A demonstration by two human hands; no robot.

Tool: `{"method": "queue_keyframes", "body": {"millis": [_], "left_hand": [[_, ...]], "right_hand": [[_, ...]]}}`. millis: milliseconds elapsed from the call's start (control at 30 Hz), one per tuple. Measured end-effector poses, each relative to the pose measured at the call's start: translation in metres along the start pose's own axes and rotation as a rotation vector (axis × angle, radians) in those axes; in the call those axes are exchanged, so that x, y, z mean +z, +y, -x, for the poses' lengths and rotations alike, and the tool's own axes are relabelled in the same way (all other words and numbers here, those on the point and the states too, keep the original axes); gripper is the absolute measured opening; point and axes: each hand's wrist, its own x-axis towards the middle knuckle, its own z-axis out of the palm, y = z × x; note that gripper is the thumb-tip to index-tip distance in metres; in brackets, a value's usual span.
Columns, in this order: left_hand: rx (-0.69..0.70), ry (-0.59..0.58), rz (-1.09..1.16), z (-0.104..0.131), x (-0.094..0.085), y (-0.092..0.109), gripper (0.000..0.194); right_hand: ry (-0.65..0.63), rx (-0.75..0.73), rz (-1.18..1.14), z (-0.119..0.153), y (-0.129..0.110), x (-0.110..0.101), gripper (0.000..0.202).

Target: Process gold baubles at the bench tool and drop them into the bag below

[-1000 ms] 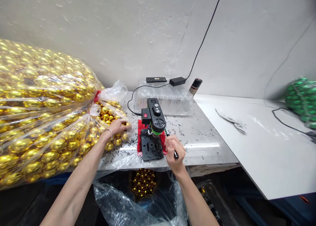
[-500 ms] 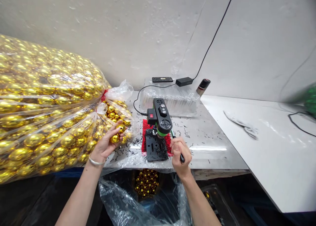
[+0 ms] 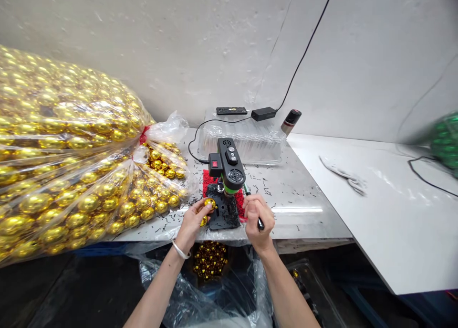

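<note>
Since half a second ago, the left hand [image 3: 193, 221] has come away from the big clear bag of gold balls [image 3: 71, 161] and now holds gold balls [image 3: 208, 204] in closed fingers at the black base of the small bench drill [image 3: 229, 175]. On the desk [image 3: 304, 199], the bag looks nearly full. Below, a smaller bag [image 3: 209, 261] holds few balls, so most work seemingly remains. Right hand [image 3: 258, 218] grips the drill's lever [image 3: 255, 211].
</note>
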Motion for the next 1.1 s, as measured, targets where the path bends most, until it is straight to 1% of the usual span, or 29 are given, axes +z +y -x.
{"method": "queue_keyframes", "body": {"millis": [67,133,200,300,367,500,600,700,833,900,1000,1100], "left_hand": [[0.106,0.028,-0.168,-0.007,0.007,-0.009,0.045],[0.229,0.023,-0.365,-0.012,0.012,-0.015,0.042],[0.318,0.011,-0.576,-0.014,0.014,-0.017,0.041],[0.384,0.004,-0.858,-0.012,0.018,-0.014,0.041],[0.424,-0.007,-0.970,-0.010,0.021,-0.011,0.039],[0.460,-0.036,-1.056,-0.007,0.027,-0.007,0.039],[0.431,-0.049,-1.086,-0.008,0.028,-0.006,0.040],[0.412,-0.062,-1.117,-0.009,0.027,-0.005,0.040],[0.409,-0.076,-1.164,-0.009,0.026,-0.004,0.040],[0.405,-0.074,-1.179,-0.009,0.027,-0.004,0.038],[0.406,-0.067,-1.183,-0.009,0.027,-0.004,0.036],[0.406,-0.061,-1.159,-0.009,0.026,-0.005,0.037]], "right_hand": [[-0.003,-0.005,0.006,0.000,0.000,-0.001,0.028],[-0.010,-0.009,0.013,0.000,0.000,-0.001,0.027],[-0.019,-0.009,0.024,0.000,0.001,-0.002,0.026],[-0.027,-0.006,0.033,0.001,0.001,-0.003,0.025],[-0.028,-0.008,0.035,0.001,0.002,-0.003,0.025],[-0.039,-0.013,0.027,0.001,0.002,-0.005,0.025],[-0.055,-0.009,0.017,0.005,0.003,-0.005,0.026],[-0.053,-0.017,0.007,0.014,0.008,-0.003,0.025],[-0.027,-0.062,0.030,0.031,0.022,0.005,0.029],[0.006,-0.094,0.045,0.038,0.029,0.010,0.032],[0.055,-0.109,0.042,0.045,0.036,0.015,0.033],[0.068,-0.110,0.048,0.050,0.042,0.017,0.034]]}}
